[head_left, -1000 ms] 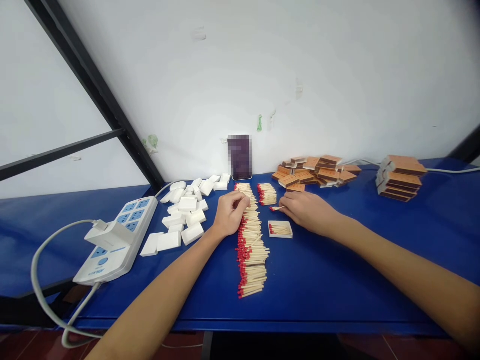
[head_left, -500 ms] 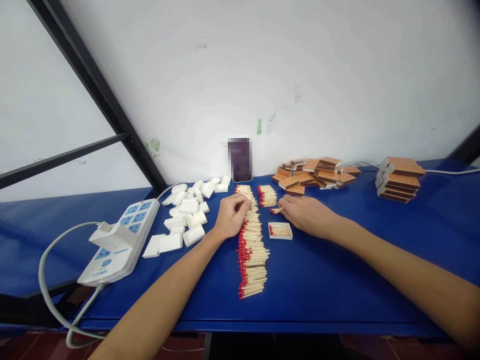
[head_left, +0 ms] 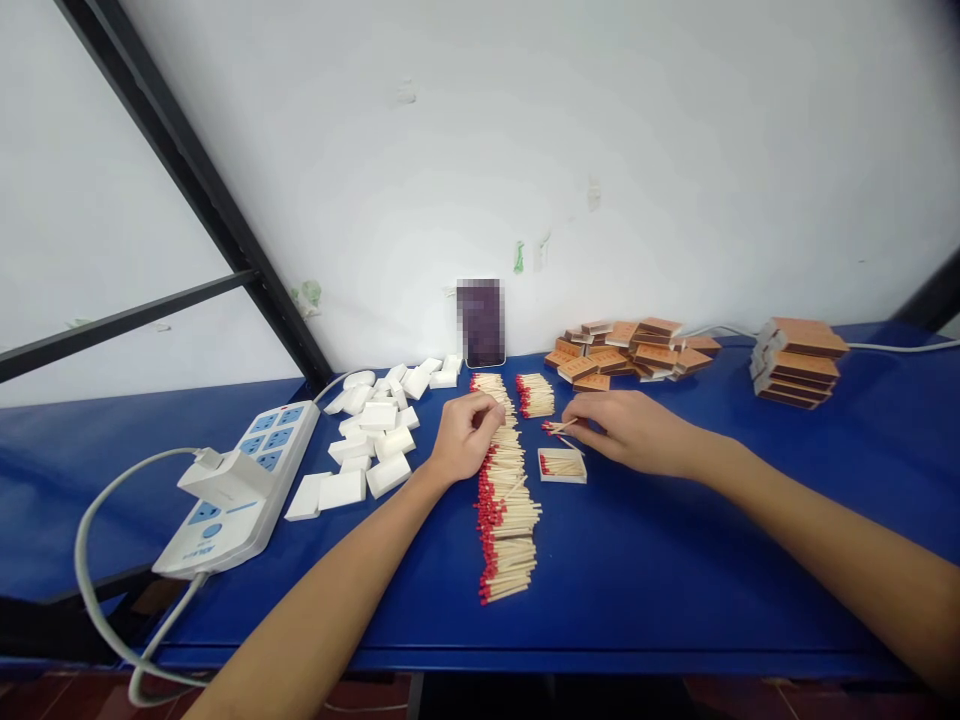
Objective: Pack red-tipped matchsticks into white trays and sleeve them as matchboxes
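My right hand [head_left: 626,430] pinches a few red-tipped matches [head_left: 556,427] between thumb and fingers, just above a small white matchbox tray [head_left: 564,479]. A single match [head_left: 571,446] slants below the fingers, above the tray's far edge; whether it touches the hand is unclear. Several matches lie inside the tray, heads to the left. My left hand [head_left: 466,437] is closed, thumb against curled fingers, resting at the left side of a long row of matches [head_left: 510,510]. What it holds, if anything, is hidden. A smaller bundle of matches [head_left: 535,396] lies beyond the tray.
White matchbox trays [head_left: 375,415] lie heaped at left, beside a power strip [head_left: 244,490] with a plugged-in adapter and cable. Orange-brown matchboxes [head_left: 630,350] are piled at the back right, with another stack [head_left: 799,362] farther right. A phone [head_left: 482,325] leans on the wall.
My right hand has shifted slightly right and its fingers have opened a little around the matches. One match now slants apart below them. My left hand stays by the row.
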Available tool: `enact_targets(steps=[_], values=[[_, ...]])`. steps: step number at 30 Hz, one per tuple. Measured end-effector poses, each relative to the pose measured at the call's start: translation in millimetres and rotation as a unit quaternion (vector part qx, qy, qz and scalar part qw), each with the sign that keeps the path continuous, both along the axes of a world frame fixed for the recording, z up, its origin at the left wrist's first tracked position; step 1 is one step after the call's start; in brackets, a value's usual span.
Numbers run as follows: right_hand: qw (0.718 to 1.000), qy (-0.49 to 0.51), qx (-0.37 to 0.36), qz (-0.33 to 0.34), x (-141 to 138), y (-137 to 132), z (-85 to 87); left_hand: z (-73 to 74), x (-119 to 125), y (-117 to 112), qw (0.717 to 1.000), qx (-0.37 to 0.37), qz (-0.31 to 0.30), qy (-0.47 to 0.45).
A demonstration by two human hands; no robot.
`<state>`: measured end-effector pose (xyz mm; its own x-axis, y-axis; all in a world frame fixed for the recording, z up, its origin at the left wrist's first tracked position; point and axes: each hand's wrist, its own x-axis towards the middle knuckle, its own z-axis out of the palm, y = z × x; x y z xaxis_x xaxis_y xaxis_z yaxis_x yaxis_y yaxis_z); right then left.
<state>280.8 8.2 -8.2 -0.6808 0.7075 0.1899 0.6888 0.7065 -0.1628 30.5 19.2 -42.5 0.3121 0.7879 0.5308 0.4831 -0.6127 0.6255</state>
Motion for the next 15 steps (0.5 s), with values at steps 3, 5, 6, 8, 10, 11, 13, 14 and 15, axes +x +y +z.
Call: enact_targets(steps=[3,5,6,8,10,11,13,14,15], values=[[0.999,0.016,-0.025,0.018,-4,-6,4.1,0.3,1,0,1.0,0.001,-0.004,0.006],[0.999,0.017,-0.036,0.027,-7,-11,4.3,0.2,1,-1,1.0,0.001,-0.006,0.011],[0.999,0.014,-0.039,0.032,-9,-12,4.0,0.0,1,-1,1.0,0.001,-0.007,0.013],[0.998,0.005,-0.041,0.041,-11,-15,2.8,-0.5,2,-2,1.0,0.003,-0.007,0.014],[0.998,-0.001,-0.038,0.049,-12,-16,1.8,-0.8,2,-2,1.0,0.005,-0.008,0.014],[0.998,-0.004,-0.035,0.05,-12,-17,1.5,-0.9,1,-2,1.0,0.006,-0.008,0.014],[0.998,-0.008,-0.03,0.051,-12,-17,1.5,-0.6,1,-2,1.0,0.006,-0.007,0.013],[0.998,-0.009,-0.029,0.051,-11,-16,1.7,-0.4,1,-2,1.0,0.006,-0.006,0.012],[0.998,-0.01,-0.029,0.051,-11,-16,2.0,-0.2,1,-2,1.0,0.005,-0.006,0.011]])
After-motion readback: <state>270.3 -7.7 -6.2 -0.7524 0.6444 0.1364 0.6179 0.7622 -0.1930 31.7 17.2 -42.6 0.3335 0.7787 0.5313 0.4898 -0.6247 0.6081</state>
